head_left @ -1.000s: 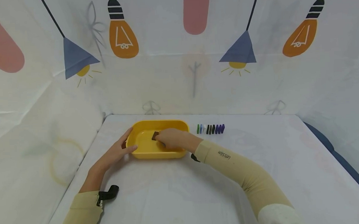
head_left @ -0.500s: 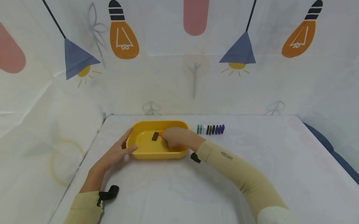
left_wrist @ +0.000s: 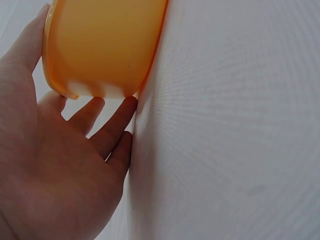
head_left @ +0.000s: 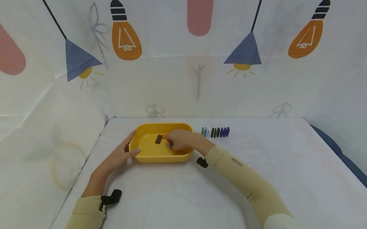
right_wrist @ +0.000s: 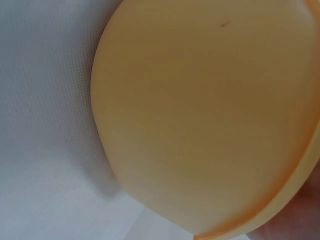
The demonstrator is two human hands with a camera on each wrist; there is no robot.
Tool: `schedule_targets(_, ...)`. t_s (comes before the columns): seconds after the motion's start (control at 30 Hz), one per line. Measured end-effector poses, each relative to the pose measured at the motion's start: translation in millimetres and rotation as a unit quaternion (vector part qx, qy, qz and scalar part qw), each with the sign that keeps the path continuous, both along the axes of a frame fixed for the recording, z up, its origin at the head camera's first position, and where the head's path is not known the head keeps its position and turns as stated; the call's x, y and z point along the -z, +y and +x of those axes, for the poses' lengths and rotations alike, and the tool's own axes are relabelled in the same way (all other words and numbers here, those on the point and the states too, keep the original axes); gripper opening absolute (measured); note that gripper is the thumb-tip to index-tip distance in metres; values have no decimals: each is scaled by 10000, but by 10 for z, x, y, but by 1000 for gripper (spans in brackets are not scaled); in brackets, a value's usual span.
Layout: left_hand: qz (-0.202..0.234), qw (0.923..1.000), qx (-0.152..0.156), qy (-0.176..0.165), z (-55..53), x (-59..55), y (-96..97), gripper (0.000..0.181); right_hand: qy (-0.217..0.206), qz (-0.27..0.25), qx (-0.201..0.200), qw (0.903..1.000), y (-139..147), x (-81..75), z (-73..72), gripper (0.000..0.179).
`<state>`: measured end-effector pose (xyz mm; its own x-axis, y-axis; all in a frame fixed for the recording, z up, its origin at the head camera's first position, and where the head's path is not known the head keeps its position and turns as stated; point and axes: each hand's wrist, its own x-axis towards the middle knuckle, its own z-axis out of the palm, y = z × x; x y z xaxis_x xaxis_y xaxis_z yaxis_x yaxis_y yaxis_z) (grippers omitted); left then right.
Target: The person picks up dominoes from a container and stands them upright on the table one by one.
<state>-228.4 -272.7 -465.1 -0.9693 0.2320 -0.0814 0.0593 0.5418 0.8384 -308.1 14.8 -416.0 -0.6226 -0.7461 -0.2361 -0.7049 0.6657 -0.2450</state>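
A yellow tray (head_left: 156, 159) stands toward the back of the table. At its left end my left hand (head_left: 119, 153) holds it, thumb over the rim and fingers against the outer wall; the left wrist view shows those fingertips (left_wrist: 96, 106) touching the wall. My right hand (head_left: 182, 140) reaches inside the tray from the right, fingers bent downward. Beside its fingertips lie a small dark brown block (head_left: 158, 139) and an orange piece (head_left: 164, 136). Something blue (head_left: 171, 146) shows under the hand. Whether the right fingers pinch anything is hidden; the tray wall (right_wrist: 200, 115) fills the right wrist view.
Right of the tray, a row of small thin pieces stands on the white table (head_left: 180, 202): a green piece (head_left: 202, 132), a light blue one, a white one, several black pieces (head_left: 215, 132) and several purple pieces (head_left: 225, 132). A white printed cloth (head_left: 170, 84) hangs behind.
My right hand has drawn back slightly to the right, away from the brown block, which now lies apart from the fingers. The orange piece has come into sight. My left hand and the tray stay put.
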Motion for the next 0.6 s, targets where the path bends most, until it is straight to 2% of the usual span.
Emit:
schedule_targets(0.13, -74, 10000, 17, 42, 2, -6, 6, 85, 25, -110, -88, 9999, 17, -16, 0, 23)
schedule_targets(0.3, -57, 10000, -7, 48, 4, -9, 8, 85, 20, -336, -151, 9993, 39, -16, -6, 15)
schedule_targets(0.6, 11, 9999, 63, 88, -3, -13, 11, 86, -201, -1153, 94, 9931, 175, 36, -78, 14)
